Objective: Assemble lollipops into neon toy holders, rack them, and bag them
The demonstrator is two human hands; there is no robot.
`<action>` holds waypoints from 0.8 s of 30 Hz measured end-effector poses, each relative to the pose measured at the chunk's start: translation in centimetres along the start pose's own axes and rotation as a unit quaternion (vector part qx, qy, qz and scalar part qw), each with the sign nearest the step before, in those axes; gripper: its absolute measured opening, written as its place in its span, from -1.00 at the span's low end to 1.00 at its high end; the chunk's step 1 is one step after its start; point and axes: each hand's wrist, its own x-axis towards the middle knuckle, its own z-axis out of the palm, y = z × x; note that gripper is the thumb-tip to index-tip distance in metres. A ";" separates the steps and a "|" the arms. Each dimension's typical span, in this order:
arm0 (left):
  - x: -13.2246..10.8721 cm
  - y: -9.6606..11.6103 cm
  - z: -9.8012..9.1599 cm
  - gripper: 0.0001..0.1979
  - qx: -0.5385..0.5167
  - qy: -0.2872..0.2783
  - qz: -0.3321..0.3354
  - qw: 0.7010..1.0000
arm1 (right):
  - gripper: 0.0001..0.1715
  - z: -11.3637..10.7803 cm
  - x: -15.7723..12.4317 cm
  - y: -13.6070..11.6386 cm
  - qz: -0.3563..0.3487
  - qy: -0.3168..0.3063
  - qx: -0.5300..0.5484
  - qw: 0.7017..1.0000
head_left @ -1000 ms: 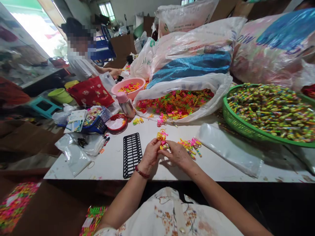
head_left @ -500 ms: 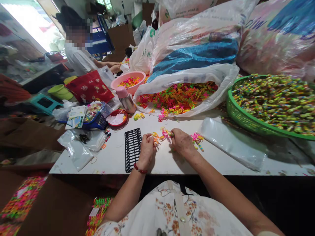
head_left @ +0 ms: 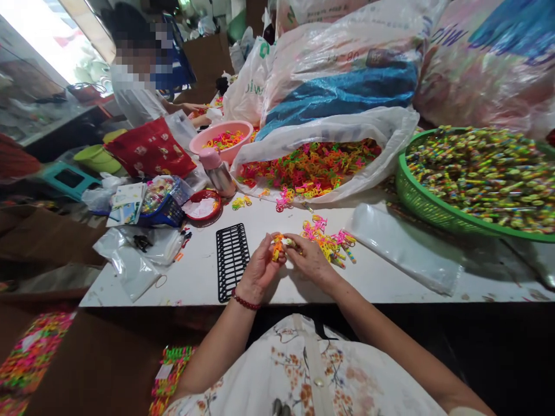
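Closest to me, my left hand and right hand meet over the near edge of the white table, fingertips pressed together on a small orange-and-yellow plastic piece — both hands pinch it between them, just above the tabletop. A red bead bracelet sits on my left wrist. Just left of my left hand lies a black slotted tray, flat on the table. Just beyond my right hand is a little heap of neon plastic pieces, and to its right a flat clear plastic bag. Farther back, an open white sack spills bright plastic loops toward me; right of it stands a green basket full of striped sticks. A pink basin sits behind — and at the far left another person works at the table's end.
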 end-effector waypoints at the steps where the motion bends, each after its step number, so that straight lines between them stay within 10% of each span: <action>1: -0.2 -0.4 0.3 -0.66 0.029 -0.006 0.009 1.000 | -0.59 0.3 -0.1 0.1 -0.010 -0.008 0.006 1.000; 10: -0.4 -1.3 0.4 -0.66 0.086 0.035 0.012 0.996 | -0.50 -1.4 -0.2 -0.4 0.089 0.044 -0.021 0.995; 24: -1.5 -1.3 2.8 -0.64 0.112 0.082 0.122 0.983 | -0.69 -1.1 -2.4 0.0 0.050 -0.002 0.074 0.996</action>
